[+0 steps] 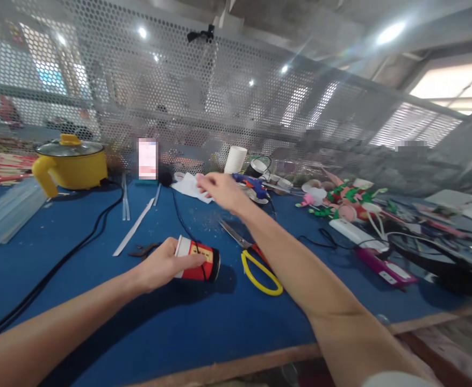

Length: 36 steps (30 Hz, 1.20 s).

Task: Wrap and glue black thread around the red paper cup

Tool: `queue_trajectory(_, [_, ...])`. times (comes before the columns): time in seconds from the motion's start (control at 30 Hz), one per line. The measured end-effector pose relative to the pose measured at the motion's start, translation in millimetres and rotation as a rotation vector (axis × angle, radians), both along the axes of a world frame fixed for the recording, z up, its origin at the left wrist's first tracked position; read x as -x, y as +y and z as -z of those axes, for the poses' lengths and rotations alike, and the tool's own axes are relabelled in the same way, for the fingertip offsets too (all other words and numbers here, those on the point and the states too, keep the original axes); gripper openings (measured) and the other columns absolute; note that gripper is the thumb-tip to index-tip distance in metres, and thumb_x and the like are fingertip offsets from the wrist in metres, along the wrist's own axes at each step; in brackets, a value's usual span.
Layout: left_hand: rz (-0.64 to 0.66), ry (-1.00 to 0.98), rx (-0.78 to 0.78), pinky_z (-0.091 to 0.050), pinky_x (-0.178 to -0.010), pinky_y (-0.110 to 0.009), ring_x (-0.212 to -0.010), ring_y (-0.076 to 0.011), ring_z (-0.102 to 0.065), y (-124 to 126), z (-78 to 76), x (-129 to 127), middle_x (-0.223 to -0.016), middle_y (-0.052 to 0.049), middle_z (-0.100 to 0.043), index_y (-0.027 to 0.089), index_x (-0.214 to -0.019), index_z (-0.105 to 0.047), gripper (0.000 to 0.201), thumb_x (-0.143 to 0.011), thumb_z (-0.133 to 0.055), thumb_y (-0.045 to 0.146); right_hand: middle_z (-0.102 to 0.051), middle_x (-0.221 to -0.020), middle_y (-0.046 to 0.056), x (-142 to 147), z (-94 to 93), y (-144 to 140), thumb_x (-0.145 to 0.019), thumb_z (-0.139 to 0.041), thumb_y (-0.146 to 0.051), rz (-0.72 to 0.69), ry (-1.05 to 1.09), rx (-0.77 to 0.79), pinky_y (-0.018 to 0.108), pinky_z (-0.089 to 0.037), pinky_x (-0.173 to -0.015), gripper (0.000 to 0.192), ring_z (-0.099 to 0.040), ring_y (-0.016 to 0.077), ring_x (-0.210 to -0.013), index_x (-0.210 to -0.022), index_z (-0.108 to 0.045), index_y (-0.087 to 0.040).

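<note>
The cup (207,254) was clasped by left hand (160,266) fingers, presumably for steadiness; right hand (222,191) finger closure could not be judged.

Cup (208,257) is red with yellow, white one end, black the other; paper (188,186) white. Scissors (243,243) yellow and red at the handles. Worktop (159,328) blue, pot (83,171) yellow, back panel (147,70) grey with a hole pattern.
</note>
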<state>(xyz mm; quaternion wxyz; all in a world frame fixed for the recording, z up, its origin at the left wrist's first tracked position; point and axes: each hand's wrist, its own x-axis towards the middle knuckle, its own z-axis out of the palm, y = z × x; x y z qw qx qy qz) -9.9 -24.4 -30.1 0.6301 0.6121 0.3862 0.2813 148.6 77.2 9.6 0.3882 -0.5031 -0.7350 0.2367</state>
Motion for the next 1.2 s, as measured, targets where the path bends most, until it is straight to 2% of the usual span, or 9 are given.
queue_trajectory(0.13, [-0.008,0.083,-0.060,-0.018,-0.042,-0.023,-0.041,-0.0065,-0.028,2.9,3.4,0.1,-0.042,0.005,-0.039,0.015,-0.047,-0.048,0.030,-0.065,-0.060,0.037,-0.059,-0.069,0.006,-64.1,-32.8,-14.1,-0.078,-0.044,-0.042,0.423,-0.040,-0.310,0.032,-0.041,-0.068,0.030,-0.056,0.0163,-0.068,-0.066,-0.052,-0.017])
queue_trajectory(0.17, [-0.013,0.091,-0.057,-0.018,-0.042,-0.023,-0.040,-0.0064,-0.027,3.4,3.4,-0.1,-0.041,0.005,-0.039,0.015,-0.046,-0.047,0.031,-0.064,-0.060,0.037,-0.058,-0.070,0.007,-78.4,-35.1,-12.7,-0.077,-0.047,-0.041,0.547,-0.047,-0.318,0.034,-0.040,-0.072,0.027,-0.056,0.0180,-0.073,-0.064,-0.050,-0.017])
queue_trajectory(0.23, [-0.023,0.093,-0.061,-0.017,-0.042,-0.023,-0.041,-0.0065,-0.027,3.9,2.6,-0.3,-0.041,0.005,-0.039,0.016,-0.046,-0.046,0.031,-0.064,-0.060,0.037,-0.058,-0.069,0.007,-100.5,-31.4,-6.0,-0.072,-0.054,-0.039,0.655,0.040,-0.136,0.035,-0.040,-0.075,0.026,-0.055,0.0208,-0.082,-0.058,-0.048,-0.018])
queue_trajectory(0.4, [-0.039,0.105,-0.074,-0.019,-0.042,-0.023,-0.041,-0.0069,-0.028,3.0,-0.6,-0.1,-0.042,0.004,-0.041,0.016,-0.048,-0.049,0.028,-0.064,-0.060,0.036,-0.056,-0.047,0.007,-116.3,-2.7,11.4,-0.073,-0.054,-0.043,0.514,0.198,0.268,0.034,-0.047,-0.053,0.034,-0.058,0.0187,-0.053,-0.052,-0.049,-0.016])
queue_trajectory(0.5, [-0.036,0.104,-0.067,-0.020,-0.042,-0.022,-0.040,-0.0067,-0.029,2.4,-2.4,-0.2,-0.041,0.004,-0.041,0.015,-0.047,-0.049,0.028,-0.063,-0.061,0.035,-0.057,-0.046,0.005,-112.9,6.4,14.3,-0.075,-0.054,-0.034,0.448,0.310,0.385,0.027,-0.047,-0.043,0.027,-0.055,0.0136,-0.044,-0.058,-0.052,-0.014])
queue_trajectory(0.7, [-0.071,0.095,-0.069,-0.022,-0.041,-0.021,-0.040,-0.0065,-0.031,6.2,-1.5,1.3,-0.041,0.004,-0.041,0.015,-0.046,-0.048,0.029,-0.062,-0.061,0.035,-0.051,-0.039,-0.001,-103.3,8.1,9.1,-0.076,-0.051,-0.020,0.460,0.498,0.285,0.016,-0.038,-0.031,0.021,-0.047,0.0069,-0.034,-0.056,-0.049,-0.013])
queue_trajectory(0.9, [-0.187,0.080,-0.064,-0.030,-0.045,-0.021,-0.046,-0.0091,-0.043,12.0,-0.9,3.8,-0.052,0.001,-0.054,0.013,-0.061,-0.057,0.025,-0.062,-0.060,0.037,-0.058,-0.054,-0.001,-78.9,-6.2,-29.8,-0.071,-0.048,-0.012,0.292,0.619,0.088,0.017,-0.045,-0.044,0.011,-0.054,0.0065,-0.045,-0.062,-0.054,-0.012])
queue_trajectory(1.07, [-0.290,0.143,-0.199,-0.024,-0.042,-0.020,-0.042,-0.0068,-0.034,15.5,-3.6,5.8,-0.043,0.004,-0.043,0.014,-0.052,-0.053,0.025,-0.061,-0.060,0.036,-0.053,-0.045,-0.002,-57.6,2.3,-78.4,-0.066,-0.056,-0.018,0.085,0.574,0.193,0.018,-0.039,-0.038,0.008,-0.046,0.0060,-0.038,-0.063,-0.055,-0.011])
queue_trajectory(1.2, [-0.347,0.129,-0.187,-0.022,-0.040,-0.019,-0.040,-0.0058,-0.034,18.9,-1.8,6.7,-0.042,0.005,-0.042,0.013,-0.052,-0.052,0.027,-0.060,-0.061,0.037,-0.052,-0.047,-0.003,-46.6,12.9,-100.7,-0.070,-0.056,-0.025,-0.012,0.468,0.249,0.020,-0.040,-0.041,0.016,-0.047,0.0074,-0.042,-0.079,-0.056,-0.012])
